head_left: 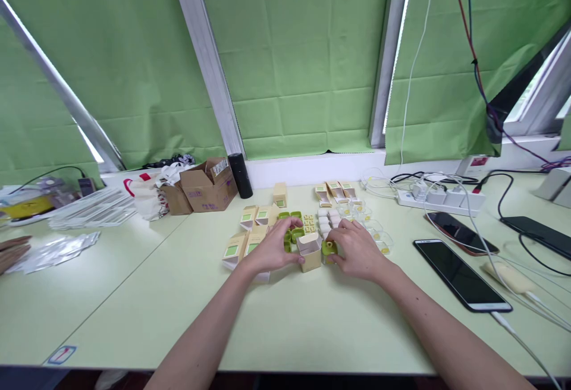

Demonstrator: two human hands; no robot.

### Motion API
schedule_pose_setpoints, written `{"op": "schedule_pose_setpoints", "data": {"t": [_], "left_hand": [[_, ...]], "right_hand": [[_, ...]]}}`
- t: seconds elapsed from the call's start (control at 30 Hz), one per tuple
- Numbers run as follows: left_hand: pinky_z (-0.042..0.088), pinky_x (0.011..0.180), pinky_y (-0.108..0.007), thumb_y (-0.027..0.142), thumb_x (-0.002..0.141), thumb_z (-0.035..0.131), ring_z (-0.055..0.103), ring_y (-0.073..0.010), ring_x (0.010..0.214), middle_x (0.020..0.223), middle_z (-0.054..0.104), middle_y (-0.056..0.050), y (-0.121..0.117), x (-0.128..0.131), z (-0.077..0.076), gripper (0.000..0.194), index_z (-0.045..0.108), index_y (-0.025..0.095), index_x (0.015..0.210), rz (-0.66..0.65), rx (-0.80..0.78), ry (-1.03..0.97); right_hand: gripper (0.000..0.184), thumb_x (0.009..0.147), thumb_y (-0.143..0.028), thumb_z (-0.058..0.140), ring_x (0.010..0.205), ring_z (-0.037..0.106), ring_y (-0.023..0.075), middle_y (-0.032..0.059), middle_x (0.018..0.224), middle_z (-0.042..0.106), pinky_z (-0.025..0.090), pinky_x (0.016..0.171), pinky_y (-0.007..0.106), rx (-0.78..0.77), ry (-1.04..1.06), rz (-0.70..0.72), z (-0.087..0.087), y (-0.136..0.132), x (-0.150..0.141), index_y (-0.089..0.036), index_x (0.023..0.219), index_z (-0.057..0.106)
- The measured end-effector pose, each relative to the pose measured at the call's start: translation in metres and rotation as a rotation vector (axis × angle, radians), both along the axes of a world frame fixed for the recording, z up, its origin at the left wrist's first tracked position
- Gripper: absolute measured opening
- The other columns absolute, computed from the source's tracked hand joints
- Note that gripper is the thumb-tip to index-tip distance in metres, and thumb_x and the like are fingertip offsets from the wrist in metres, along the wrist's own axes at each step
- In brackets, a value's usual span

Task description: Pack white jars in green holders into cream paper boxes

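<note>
My left hand is closed on a small open-topped cardboard box, fingers behind it and thumb at its near left side. Just right of that box, my right hand grips a small green-topped piece between thumb and fingers; a small hole or knob shows on its top. Green square cups stand beside my left hand, partly hidden by it. Past the box lie small yellow pieces and white rounded pieces. Clear plastic covers with yellow spots are behind my right hand.
Small boxes with green labels stand at left, more open boxes behind. A brown carton and black cylinder are near the wall. Phones, cables and a power strip lie at right. Another person's hand is far left.
</note>
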State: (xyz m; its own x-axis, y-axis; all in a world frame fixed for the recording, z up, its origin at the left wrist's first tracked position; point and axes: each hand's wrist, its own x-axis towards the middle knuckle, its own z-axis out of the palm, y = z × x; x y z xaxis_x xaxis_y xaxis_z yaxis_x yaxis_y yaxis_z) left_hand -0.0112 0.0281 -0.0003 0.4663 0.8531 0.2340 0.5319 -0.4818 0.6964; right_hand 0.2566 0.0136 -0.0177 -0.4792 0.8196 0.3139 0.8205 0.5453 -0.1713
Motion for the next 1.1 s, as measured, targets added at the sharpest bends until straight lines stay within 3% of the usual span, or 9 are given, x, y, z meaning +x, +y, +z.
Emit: {"op": "schedule_pose_setpoints", "data": {"t": [0.1,0.2,0.3,0.4,0.57,0.83,1.1], "left_hand": [[0.045,0.112,-0.044,0.029,0.078,0.088,0.057,-0.0288,0.126,0.130,0.060,-0.009,-0.002,0.000,0.003,0.042,0.067,0.024,0.115,-0.088,0.091,-0.167],[0.041,0.117,-0.046,0.028,0.081,0.085,0.055,-0.0295,0.130,0.130,0.057,-0.009,-0.004,0.000,0.006,0.010,0.078,0.022,0.085,-0.174,0.160,-0.199],[0.043,0.118,-0.046,0.029,0.084,0.083,0.054,-0.0307,0.135,0.140,0.057,-0.009,-0.006,0.001,0.005,0.006,0.084,0.025,0.081,-0.197,0.152,-0.143],[0.049,0.113,-0.047,0.032,0.090,0.077,0.059,-0.0303,0.131,0.143,0.062,-0.009,-0.004,0.001,0.000,0.013,0.087,0.029,0.098,-0.138,0.141,-0.083],[0.048,0.115,-0.047,0.037,0.098,0.064,0.065,-0.0300,0.129,0.133,0.075,-0.009,-0.002,0.006,-0.009,0.032,0.079,0.028,0.125,0.060,0.154,-0.053],[0.052,0.098,-0.040,0.038,0.095,0.064,0.065,-0.0258,0.109,0.140,0.069,-0.013,-0.005,0.011,-0.010,0.051,0.064,0.020,0.143,0.015,0.008,-0.219],[0.047,0.089,-0.036,0.021,0.079,0.065,0.061,-0.0273,0.114,0.139,0.065,-0.013,-0.006,0.010,-0.009,0.066,0.058,0.020,0.145,-0.047,-0.087,-0.285]], "right_hand": [[0.017,0.083,-0.031,0.076,0.104,0.060,0.0289,0.0066,0.097,0.077,0.038,0.088,0.040,-0.011,-0.001,0.000,-0.001,0.001,0.000,-0.022,0.097,0.070],[0.018,0.083,-0.030,0.076,0.104,0.060,0.0285,0.0070,0.098,0.077,0.039,0.088,0.040,-0.026,-0.012,-0.007,-0.001,0.001,0.000,-0.022,0.098,0.070],[0.019,0.082,-0.029,0.076,0.104,0.060,0.0281,0.0067,0.099,0.077,0.039,0.087,0.040,-0.025,-0.018,-0.014,-0.001,0.000,-0.001,-0.021,0.099,0.069],[0.020,0.083,-0.030,0.076,0.104,0.060,0.0281,0.0066,0.099,0.076,0.040,0.087,0.039,-0.020,-0.020,-0.015,0.000,0.000,-0.001,-0.021,0.100,0.069],[0.021,0.084,-0.031,0.077,0.105,0.061,0.0288,0.0067,0.099,0.076,0.041,0.089,0.040,-0.016,-0.018,-0.008,0.000,0.000,-0.001,-0.021,0.101,0.070],[0.020,0.085,-0.032,0.076,0.105,0.062,0.0295,0.0081,0.100,0.076,0.041,0.089,0.040,-0.019,-0.029,-0.009,0.002,-0.001,-0.001,-0.021,0.101,0.070],[0.023,0.082,-0.030,0.079,0.104,0.062,0.0288,0.0060,0.098,0.077,0.041,0.087,0.039,-0.022,-0.019,0.001,0.002,-0.002,0.001,-0.022,0.101,0.070]]}}
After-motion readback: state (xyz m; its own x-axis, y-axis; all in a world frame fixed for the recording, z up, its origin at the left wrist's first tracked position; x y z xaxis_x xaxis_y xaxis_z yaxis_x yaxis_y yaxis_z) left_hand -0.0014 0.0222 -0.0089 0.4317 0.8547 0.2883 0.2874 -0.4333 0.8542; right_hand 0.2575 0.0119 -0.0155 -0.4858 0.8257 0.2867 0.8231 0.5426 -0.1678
